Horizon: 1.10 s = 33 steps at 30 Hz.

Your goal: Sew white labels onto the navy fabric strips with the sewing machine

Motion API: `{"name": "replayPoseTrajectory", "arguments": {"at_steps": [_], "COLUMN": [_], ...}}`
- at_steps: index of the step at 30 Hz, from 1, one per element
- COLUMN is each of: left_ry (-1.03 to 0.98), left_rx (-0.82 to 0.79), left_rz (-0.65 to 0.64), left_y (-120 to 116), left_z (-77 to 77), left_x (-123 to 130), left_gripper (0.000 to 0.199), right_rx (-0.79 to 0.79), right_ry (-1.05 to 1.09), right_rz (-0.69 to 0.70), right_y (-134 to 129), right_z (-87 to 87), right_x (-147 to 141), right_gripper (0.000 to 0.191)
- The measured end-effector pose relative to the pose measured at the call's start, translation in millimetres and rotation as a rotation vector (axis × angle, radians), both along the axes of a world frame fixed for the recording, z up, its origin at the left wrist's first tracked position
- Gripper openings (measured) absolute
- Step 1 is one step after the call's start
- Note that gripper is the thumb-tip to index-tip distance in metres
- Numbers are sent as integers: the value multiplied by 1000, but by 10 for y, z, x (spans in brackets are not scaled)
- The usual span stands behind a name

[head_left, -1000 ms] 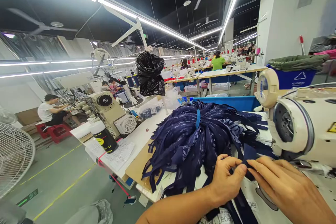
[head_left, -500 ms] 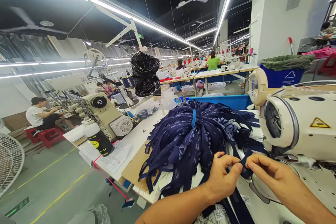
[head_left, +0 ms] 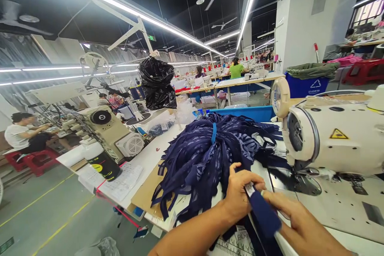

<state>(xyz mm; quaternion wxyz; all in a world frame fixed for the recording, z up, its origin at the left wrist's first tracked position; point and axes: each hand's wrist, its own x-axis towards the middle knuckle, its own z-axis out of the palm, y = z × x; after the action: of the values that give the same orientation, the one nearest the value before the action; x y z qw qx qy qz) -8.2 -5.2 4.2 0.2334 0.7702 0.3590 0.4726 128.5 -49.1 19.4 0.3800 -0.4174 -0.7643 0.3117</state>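
Note:
A navy fabric strip with a small white label at its upper end stretches between my hands in front of the sewing machine. My left hand is closed on the strip near the label. Close by on the right, my right hand grips the strip's edge, its fingertips partly hidden behind the cloth. Beyond my left hand lies a large bundle of navy fabric strips, bound by a blue tie. More dark strips hang down below my hands.
A cream sewing machine stands at the right, its needle area just past my right hand. At left are a black-and-white bottle, papers and another machine. A printed ruler lies at the table's near edge.
My hands have come nearer and lower with the strip, turning it so its flat face and white label show. The view has swung slightly right.

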Motion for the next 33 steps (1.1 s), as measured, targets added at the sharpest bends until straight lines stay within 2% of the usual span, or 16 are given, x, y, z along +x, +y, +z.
{"name": "replayPoseTrajectory", "arguments": {"at_steps": [3,7,11,16,20,25,29,33], "left_ry": [8,80,28,-24,-34,-61,-16,41], "left_rx": [61,53,62,-30,-107,-88,-33,113], "left_rz": [-70,-116,-129,-130,-91,-42,20,47], "left_y": [-35,-58,-40,-38,-48,-36,-33,-31], "left_z": [41,49,21,7,22,10,-1,-10], "left_x": [-10,16,20,1,20,51,46,40], "left_gripper": [16,21,24,26,25,16,13,13], "right_rx": [-18,-81,-174,-274,-333,-288,-285,-251], "right_ry": [3,74,203,309,233,201,176,99], "right_rz": [-88,-91,-105,-118,-88,-113,-93,-99], "right_y": [23,74,99,126,144,120,92,116], "right_z": [6,43,53,-11,-42,-8,40,12], "right_x": [28,86,125,170,209,183,133,124], "right_gripper": [34,36,33,30,31,32,31,29]}}
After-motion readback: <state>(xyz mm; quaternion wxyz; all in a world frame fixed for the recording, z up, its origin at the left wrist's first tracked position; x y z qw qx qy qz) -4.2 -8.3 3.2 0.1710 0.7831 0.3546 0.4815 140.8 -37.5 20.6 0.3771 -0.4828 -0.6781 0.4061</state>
